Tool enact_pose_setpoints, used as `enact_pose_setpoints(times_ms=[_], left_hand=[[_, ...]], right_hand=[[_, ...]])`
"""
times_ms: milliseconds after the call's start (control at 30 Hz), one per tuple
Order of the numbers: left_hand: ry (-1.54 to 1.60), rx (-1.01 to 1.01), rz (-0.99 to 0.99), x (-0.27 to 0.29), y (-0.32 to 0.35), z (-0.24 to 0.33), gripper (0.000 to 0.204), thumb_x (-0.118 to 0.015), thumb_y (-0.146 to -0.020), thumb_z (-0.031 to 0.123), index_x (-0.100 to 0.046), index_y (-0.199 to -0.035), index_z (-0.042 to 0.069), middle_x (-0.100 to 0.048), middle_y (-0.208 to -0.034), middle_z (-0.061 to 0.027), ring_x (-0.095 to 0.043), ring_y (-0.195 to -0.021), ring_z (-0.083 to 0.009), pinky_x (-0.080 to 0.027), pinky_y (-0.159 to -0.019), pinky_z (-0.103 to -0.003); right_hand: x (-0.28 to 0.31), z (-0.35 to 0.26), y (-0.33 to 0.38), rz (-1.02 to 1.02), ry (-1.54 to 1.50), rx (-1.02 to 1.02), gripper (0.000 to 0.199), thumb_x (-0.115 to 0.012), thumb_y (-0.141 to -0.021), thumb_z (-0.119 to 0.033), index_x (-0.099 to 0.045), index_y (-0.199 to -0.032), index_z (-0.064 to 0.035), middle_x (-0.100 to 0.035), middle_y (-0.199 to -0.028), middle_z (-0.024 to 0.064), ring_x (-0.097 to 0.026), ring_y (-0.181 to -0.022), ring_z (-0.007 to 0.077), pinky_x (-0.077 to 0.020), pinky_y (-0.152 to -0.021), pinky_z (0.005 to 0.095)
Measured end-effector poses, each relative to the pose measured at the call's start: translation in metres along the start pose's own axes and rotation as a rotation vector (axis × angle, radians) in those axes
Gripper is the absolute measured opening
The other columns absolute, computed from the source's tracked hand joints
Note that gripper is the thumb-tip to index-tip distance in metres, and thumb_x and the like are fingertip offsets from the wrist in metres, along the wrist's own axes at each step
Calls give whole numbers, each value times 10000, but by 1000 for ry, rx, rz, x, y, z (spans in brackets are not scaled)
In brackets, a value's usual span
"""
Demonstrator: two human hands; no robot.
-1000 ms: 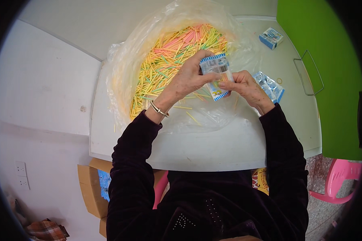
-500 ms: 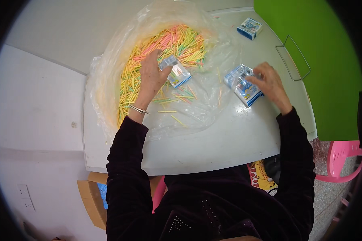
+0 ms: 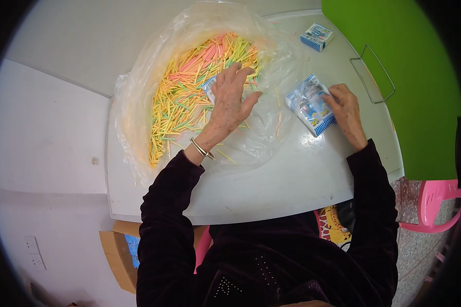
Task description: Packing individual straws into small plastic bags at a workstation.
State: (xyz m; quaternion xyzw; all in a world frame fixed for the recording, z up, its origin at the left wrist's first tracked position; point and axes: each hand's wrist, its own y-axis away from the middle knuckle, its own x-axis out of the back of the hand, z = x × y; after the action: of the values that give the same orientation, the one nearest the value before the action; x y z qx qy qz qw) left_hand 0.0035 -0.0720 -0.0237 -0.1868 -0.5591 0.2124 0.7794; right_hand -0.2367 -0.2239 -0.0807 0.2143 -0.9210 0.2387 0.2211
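– So, where are the striped packets?
– The 1st packet [image 3: 311, 110] is toward the desk's [image 3: 261, 197] right edge, the right hand [image 3: 348, 108] at its upper right side; whether thumb and fingers really pinch it, I can't say.
– And the left hand [image 3: 229, 100]?
– Fingers spread, clasping nothing, over the 2nd packet [image 3: 208, 88], which it partly hides among pastel sticks [image 3: 176, 105] mid-desk.
– Any labels?
– Blue-and-white striped borders, plus print too small to read.
– Farther out?
– The clear plastic bag [image 3: 127, 112] around the sticks spreads toward the desk's far left; the 3rd packet [image 3: 317, 37] is near its far right corner, a wire frame [image 3: 354, 62] along the right edge.
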Motion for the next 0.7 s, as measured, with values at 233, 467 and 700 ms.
enact_pose_setpoints(times_ms=[233, 467, 700], left_hand=[[503, 69, -117, 3, -22, 38, 378, -694, -764, 205, -566, -1081, 44, -564, -1084, -115, -510, -1029, -230, -400, -855, -330], [562, 180, -241, 18, -2, 36, 129, -633, -814, 111, -659, -854, -8, -620, -756, -58, -558, -705, -125, -434, -635, -260], [441, 200, -115, 19, 24, 24, 126, -632, -770, 133, -666, -803, 17, -584, -687, -141, -537, -678, -274, -414, -619, -368]], right_hand=[[26, -69, -9, -337, -453, -190, 102, -625, -817, -83, -642, -860, 8, -596, -786, -6, -527, -712, 52, -412, -647, 213], [-20, -86, 1, -587, -594, -161, 117, -635, -829, -110, -635, -857, 3, -607, -753, -29, -522, -704, 18, -406, -627, 181], [-56, -84, 10, -578, -483, -95, 211, -639, -823, -164, -640, -806, 46, -526, -579, -5, -438, -561, 32, -352, -490, 231]])
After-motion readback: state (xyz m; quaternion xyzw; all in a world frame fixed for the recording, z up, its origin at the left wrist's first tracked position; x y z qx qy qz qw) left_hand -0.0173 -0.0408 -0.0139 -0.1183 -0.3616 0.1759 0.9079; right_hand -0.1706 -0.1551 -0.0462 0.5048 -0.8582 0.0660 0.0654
